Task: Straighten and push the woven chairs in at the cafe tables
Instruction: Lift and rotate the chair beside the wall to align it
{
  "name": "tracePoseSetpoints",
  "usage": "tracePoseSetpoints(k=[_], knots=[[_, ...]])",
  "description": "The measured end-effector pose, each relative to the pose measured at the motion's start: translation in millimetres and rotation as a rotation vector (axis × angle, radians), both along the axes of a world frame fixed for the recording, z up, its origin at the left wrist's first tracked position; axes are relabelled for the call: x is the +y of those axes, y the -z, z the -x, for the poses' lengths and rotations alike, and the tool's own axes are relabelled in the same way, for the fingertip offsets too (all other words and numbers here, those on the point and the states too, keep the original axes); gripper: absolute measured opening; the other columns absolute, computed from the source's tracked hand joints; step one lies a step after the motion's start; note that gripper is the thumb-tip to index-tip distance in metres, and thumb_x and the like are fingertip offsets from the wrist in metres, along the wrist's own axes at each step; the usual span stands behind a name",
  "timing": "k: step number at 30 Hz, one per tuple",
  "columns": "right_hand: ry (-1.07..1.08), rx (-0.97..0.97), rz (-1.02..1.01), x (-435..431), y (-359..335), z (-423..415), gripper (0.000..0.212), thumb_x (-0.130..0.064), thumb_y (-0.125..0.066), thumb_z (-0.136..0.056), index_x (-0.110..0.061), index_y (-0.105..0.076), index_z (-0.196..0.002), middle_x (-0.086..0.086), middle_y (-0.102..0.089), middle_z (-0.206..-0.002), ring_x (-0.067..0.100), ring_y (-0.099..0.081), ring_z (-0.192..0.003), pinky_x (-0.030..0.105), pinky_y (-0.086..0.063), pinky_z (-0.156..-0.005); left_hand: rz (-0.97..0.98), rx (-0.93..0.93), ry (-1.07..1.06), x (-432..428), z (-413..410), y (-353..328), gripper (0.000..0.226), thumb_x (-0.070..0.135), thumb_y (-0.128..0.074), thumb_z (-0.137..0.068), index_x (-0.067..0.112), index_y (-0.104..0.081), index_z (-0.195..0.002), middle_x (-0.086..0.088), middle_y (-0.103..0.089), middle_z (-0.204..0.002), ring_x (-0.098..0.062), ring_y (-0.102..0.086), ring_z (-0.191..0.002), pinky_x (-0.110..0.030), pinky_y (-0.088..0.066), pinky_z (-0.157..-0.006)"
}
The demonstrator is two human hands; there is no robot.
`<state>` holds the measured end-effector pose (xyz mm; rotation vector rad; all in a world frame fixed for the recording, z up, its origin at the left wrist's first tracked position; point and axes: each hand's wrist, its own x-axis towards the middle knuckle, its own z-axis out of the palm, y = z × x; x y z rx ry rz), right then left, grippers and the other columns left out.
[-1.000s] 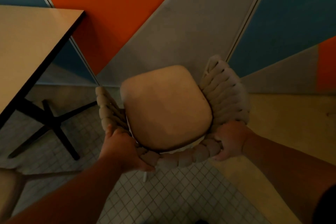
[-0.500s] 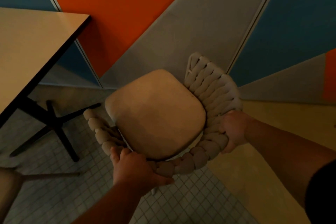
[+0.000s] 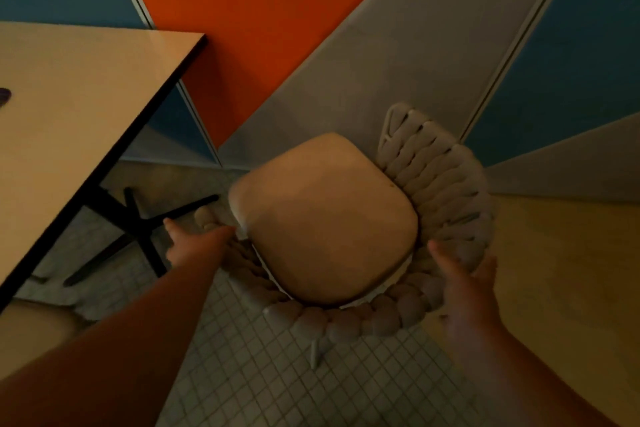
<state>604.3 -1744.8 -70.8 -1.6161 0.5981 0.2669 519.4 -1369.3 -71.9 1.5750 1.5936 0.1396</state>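
Note:
A woven chair (image 3: 349,324) with a thick grey braided back and a tan seat cushion (image 3: 325,218) stands on the tiled floor right of the cafe table (image 3: 69,121), its seat front angled toward the table. My left hand (image 3: 194,243) lies on the chair's left arm, thumb spread wide, fingers pointing at the cushion. At the back's right curve, my right hand (image 3: 464,284) has its thumb inside the rim and its fingers outside, apart and not closed.
The table's black cross base (image 3: 138,225) stands left of the chair. Another chair's seat (image 3: 34,322) shows at the lower left under the table edge. A wall of orange, grey and blue panels (image 3: 277,28) is close behind. Yellow floor (image 3: 571,270) lies to the right.
The chair has turned, its seat front swinging left toward the table. Both hands have loosened their grip on the back; my left hand slid forward along the left arm.

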Motion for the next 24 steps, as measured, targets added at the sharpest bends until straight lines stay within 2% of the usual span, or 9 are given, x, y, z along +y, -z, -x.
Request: tracePoseSetpoints(k=[2,4,5,7,9,14,17,21,24], knots=[[0.14,0.074,-0.084,20,17,9,0.136,-0.045,-0.095,-0.066,-0.04,0.002,-0.162,-0.004,-0.038,-0.156,0.031,-0.055,-0.126,0.06,-0.05,-0.101,0.127,-0.052,0.015,10,-16,10,0.132,0.023,-0.089,-0.078,0.042,0.01,-0.163,-0.03,-0.048,-0.15,-0.052,-0.061,-0.12,-0.063,-0.057,-0.088],[0.189,0.045,-0.015,33,33,14,0.125,-0.021,-0.089,-0.079,-0.038,0.001,-0.163,-0.002,-0.046,-0.145,0.029,-0.059,-0.11,0.05,-0.052,-0.092,0.166,-0.091,0.078,11,-25,23,0.119,0.006,-0.08,-0.082,0.036,0.001,-0.163,-0.03,-0.057,-0.138,-0.052,-0.066,-0.11,-0.065,-0.058,-0.089],[0.185,0.015,0.077,37,40,15,0.113,-0.013,-0.081,-0.086,-0.036,-0.001,-0.163,0.004,-0.05,-0.146,0.032,-0.061,-0.108,0.049,-0.052,-0.091,0.134,-0.088,0.086,11,-26,28,0.108,0.003,-0.076,-0.083,0.032,-0.008,-0.163,-0.028,-0.059,-0.135,-0.05,-0.067,-0.108,-0.064,-0.058,-0.091],[0.193,-0.013,0.253,39,48,14,0.093,-0.013,-0.064,-0.096,-0.034,-0.004,-0.164,0.017,-0.053,-0.148,0.041,-0.061,-0.115,0.05,-0.051,-0.094,0.07,-0.064,0.087,11,-28,33,0.095,0.005,-0.073,-0.086,0.029,-0.017,-0.159,-0.025,-0.061,-0.126,-0.046,-0.068,-0.097,-0.06,-0.061,-0.085],[0.192,-0.001,0.339,39,51,10,0.09,-0.014,-0.059,-0.097,-0.033,-0.002,-0.164,0.022,-0.056,-0.144,0.044,-0.062,-0.114,0.044,-0.047,-0.089,0.04,-0.05,0.106,10,-27,33,0.09,0.009,-0.07,-0.089,0.029,-0.017,-0.158,-0.024,-0.061,-0.12,-0.042,-0.067,-0.089,-0.054,-0.061,-0.075],[0.155,0.022,0.377,38,44,4,0.093,-0.013,-0.06,-0.096,-0.031,0.001,-0.165,0.022,-0.058,-0.141,0.044,-0.063,-0.112,0.039,-0.043,-0.084,-0.018,-0.044,0.114,0,-21,29,0.078,0.014,-0.066,-0.092,0.025,-0.022,-0.156,-0.024,-0.06,-0.12,-0.047,-0.065,-0.1,-0.061,-0.059,-0.089],[0.111,0.001,0.386,33,41,-10,0.092,-0.01,-0.062,-0.094,-0.031,-0.007,-0.164,0.019,-0.058,-0.142,0.04,-0.063,-0.112,0.038,-0.043,-0.083,-0.017,-0.048,0.069,-10,-13,32,0.079,0.014,-0.066,-0.089,0.022,-0.023,-0.155,-0.028,-0.06,-0.128,-0.05,-0.064,-0.106,-0.063,-0.058,-0.091],[0.013,-0.021,0.427,30,34,-32,0.087,-0.012,-0.06,-0.094,-0.033,-0.011,-0.163,0.02,-0.055,-0.145,0.043,-0.061,-0.116,0.053,-0.052,-0.097,-0.009,-0.061,-0.018,-29,2,36,0.088,0.017,-0.068,-0.088,0.028,-0.016,-0.159,-0.028,-0.059,-0.13,-0.052,-0.063,-0.107,-0.057,-0.056,-0.083],[-0.05,-0.042,0.452,29,30,-48,0.086,-0.014,-0.062,-0.095,-0.031,-0.014,-0.163,0.02,-0.054,-0.147,0.043,-0.06,-0.119,0.05,-0.051,-0.099,-0.012,-0.088,-0.076,-39,9,39,0.09,0.014,-0.068,-0.086,0.025,-0.018,-0.16,-0.028,-0.059,-0.134,-0.052,-0.062,-0.112,-0.06,-0.055,-0.09]])
